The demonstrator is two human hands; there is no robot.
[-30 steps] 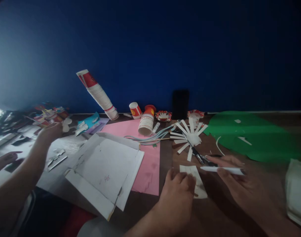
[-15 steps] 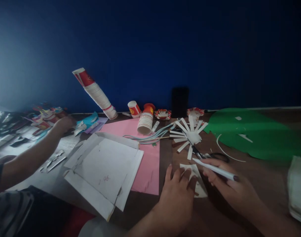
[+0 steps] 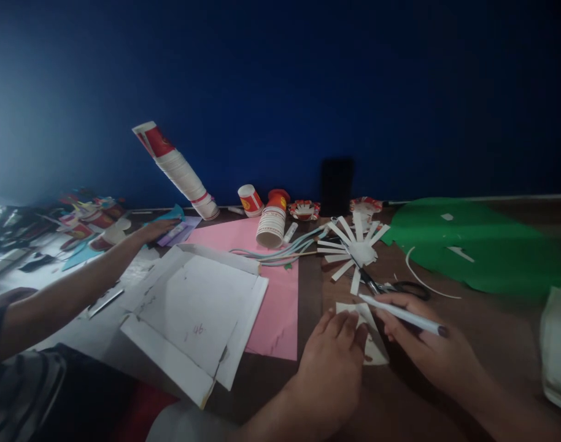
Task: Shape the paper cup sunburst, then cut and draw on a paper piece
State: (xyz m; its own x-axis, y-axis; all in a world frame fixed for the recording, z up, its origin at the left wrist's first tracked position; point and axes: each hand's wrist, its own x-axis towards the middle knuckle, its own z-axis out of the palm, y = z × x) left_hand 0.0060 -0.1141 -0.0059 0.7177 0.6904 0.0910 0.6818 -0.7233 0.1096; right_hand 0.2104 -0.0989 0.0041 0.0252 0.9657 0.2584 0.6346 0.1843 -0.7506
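Observation:
My left hand (image 3: 333, 362) rests on a cream piece of paper (image 3: 375, 344), its fingers laid over the sheet's left part. Dark marks show on that paper beside the fingertips. In my right hand (image 3: 423, 337) is a white pen (image 3: 402, 314), held between thumb and fingers, its tip pointing left above the paper's top corner. Just beyond the pen lie scissors (image 3: 377, 285) with dark handles. Their blades reach over a cut paper cup (image 3: 363, 253) whose white strips are spread out like rays.
A folded white cardboard tray (image 3: 207, 288) lies partly on a pink sheet (image 3: 275, 319). Leaning stacked paper cups (image 3: 181, 175), more cups (image 3: 270, 227) and a green sheet (image 3: 474, 245) stand or lie toward the wall. On the left, a co-worker's arm (image 3: 78, 291) reaches across the table.
The co-worker's hand has moved right, from the decorated cups to the blue and purple paper. My left fingers have drawn closer together on the paper; my right hand stays almost still.

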